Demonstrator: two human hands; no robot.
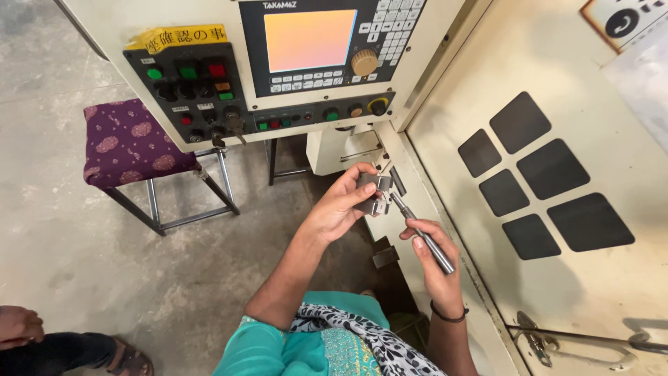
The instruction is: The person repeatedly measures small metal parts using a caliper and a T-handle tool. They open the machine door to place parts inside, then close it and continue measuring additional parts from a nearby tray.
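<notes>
My left hand (339, 206) grips a small grey metal block (376, 192) in front of the cream machine. In my right hand (435, 261) is a slim metal rod-shaped tool (426, 237), its tip touching the block's right side. Both arms reach forward from a teal garment with a black-and-white patterned scarf.
A control panel (278, 69) with a glowing screen, coloured buttons and knobs hangs above. The cream machine door (557, 174) with dark square windows fills the right. A purple cushioned metal stool (132, 146) stands on the concrete floor at left. Another person's hand (19, 326) shows at the bottom left.
</notes>
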